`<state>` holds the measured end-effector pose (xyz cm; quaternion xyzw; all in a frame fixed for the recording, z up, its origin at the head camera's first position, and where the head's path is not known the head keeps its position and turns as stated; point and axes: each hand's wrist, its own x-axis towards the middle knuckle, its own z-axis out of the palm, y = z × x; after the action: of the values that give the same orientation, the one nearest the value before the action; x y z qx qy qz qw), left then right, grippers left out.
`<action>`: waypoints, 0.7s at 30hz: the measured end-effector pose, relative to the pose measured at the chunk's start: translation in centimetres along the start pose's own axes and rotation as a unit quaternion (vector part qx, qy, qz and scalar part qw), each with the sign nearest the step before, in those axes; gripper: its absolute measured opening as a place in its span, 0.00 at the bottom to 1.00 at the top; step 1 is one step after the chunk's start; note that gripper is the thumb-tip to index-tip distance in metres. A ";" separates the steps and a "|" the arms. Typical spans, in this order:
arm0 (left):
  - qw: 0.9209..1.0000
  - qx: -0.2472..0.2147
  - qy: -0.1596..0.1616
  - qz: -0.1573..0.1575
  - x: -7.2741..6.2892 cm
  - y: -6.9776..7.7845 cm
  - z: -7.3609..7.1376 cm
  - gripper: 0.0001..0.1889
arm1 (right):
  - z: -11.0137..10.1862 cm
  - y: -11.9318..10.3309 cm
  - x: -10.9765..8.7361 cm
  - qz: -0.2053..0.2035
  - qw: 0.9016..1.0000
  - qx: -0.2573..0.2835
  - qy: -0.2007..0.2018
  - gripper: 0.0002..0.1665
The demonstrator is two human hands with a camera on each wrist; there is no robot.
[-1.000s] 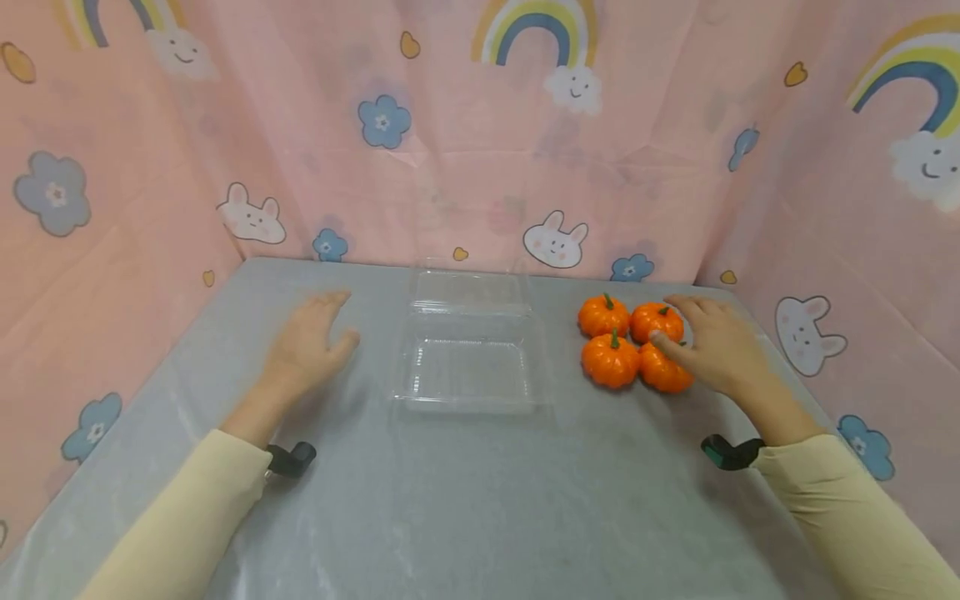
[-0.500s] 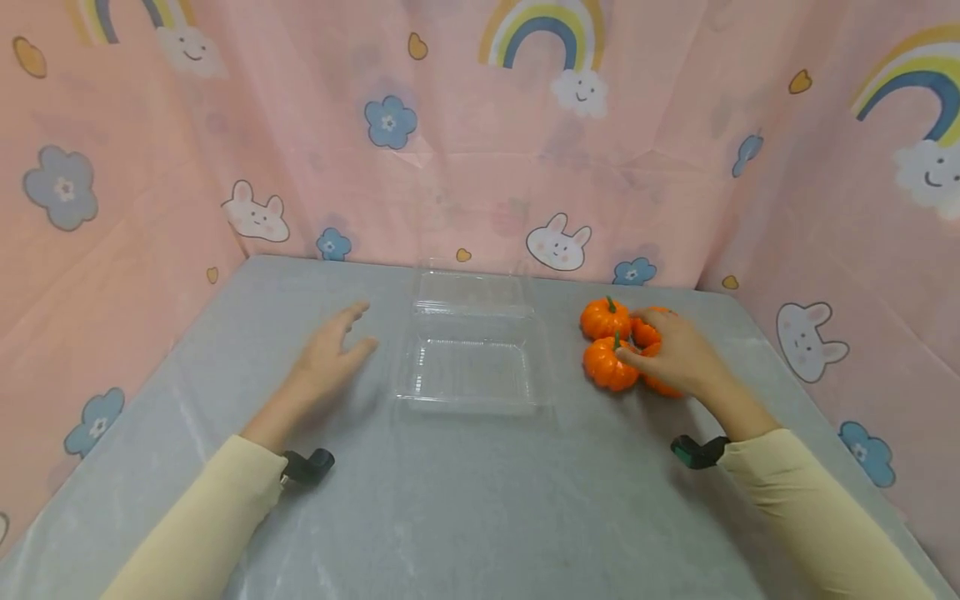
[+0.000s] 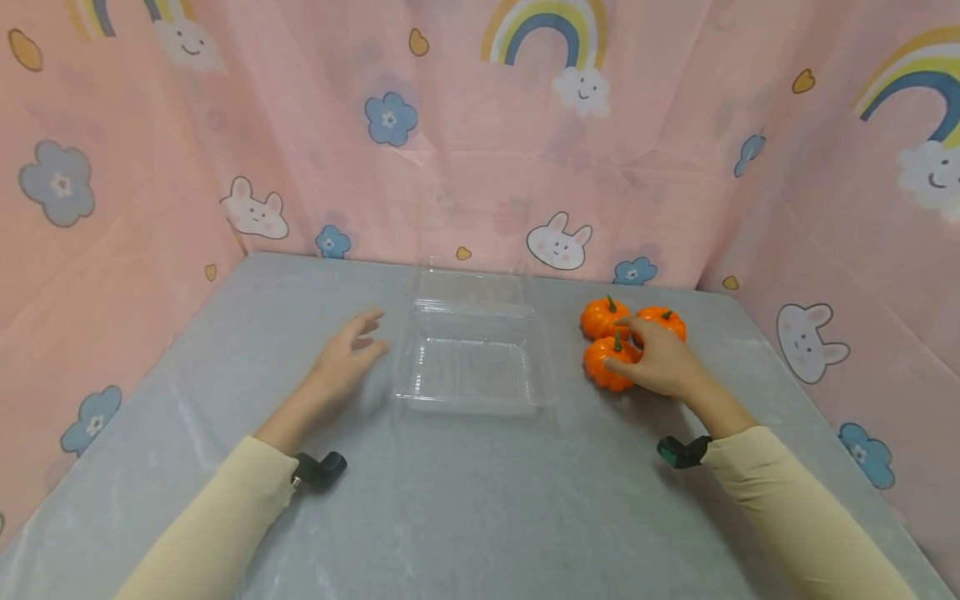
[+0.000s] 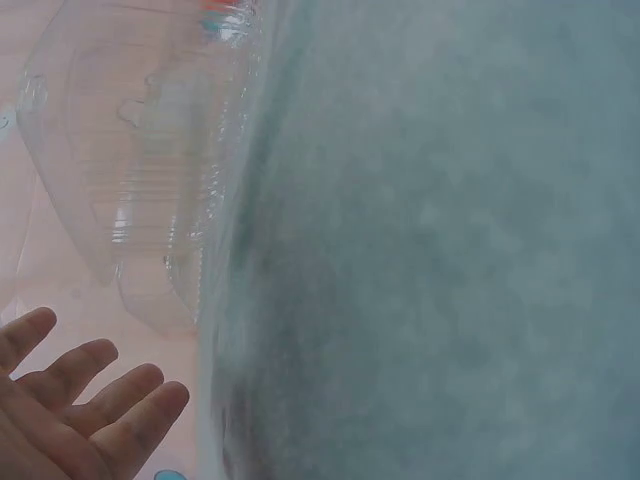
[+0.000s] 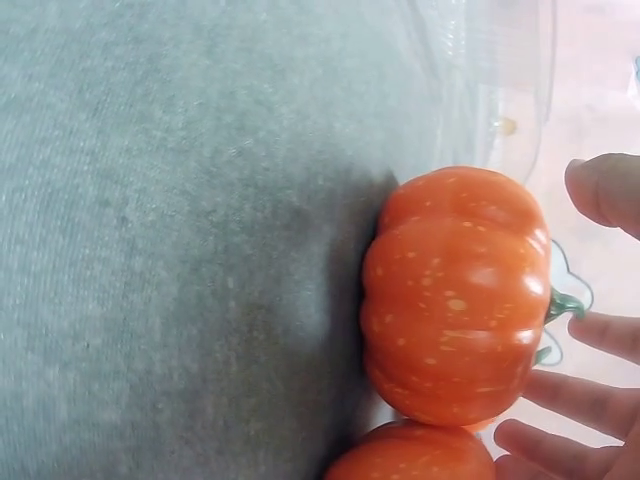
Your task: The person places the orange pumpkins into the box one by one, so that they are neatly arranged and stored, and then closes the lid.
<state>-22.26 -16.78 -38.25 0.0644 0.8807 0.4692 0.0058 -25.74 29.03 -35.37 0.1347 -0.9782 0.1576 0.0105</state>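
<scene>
Pumpkins (image 3: 609, 367) crowd together — right fingers (image 5: 588, 402) spread over them, left fingers (image 4: 140, 425) spread beside clear container (image 3: 472, 368).

Yellow-flecked orange pumpkins (image 5: 455, 300), pink rabbit-print cloth (image 3: 472, 125).

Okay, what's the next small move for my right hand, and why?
I'd probably lower the right hand slightly and close it round the front-left ribbed orange pumpkin with a green stem. The fingers and thumb are spread about its stem end, and the right wrist view shows the thumb apart from it, so it doesn't look gripped yet.
</scene>
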 end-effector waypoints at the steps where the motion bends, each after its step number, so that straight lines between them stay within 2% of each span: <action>1: 1.000 -0.003 -0.002 -0.003 0.0 0.0 0.1 0.31 | 0.1 0.0 0.1 0.000 1.000 -0.001 0.001 0.44; 7: 1.000 -0.024 -0.014 -0.004 0.4 -0.2 0.6 0.30 | 0.5 0.1 0.3 -0.004 1.000 -0.003 0.002 0.43; 21: 0.996 -0.075 -0.048 0.003 0.8 -0.6 1.4 0.29 | 0.6 0.0 0.7 -0.007 0.999 -0.025 -0.030 0.42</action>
<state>-22.99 -15.86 -39.52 0.0883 0.8414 0.5306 0.0514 -26.36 28.65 -35.84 0.1456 -0.9808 0.1290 -0.0149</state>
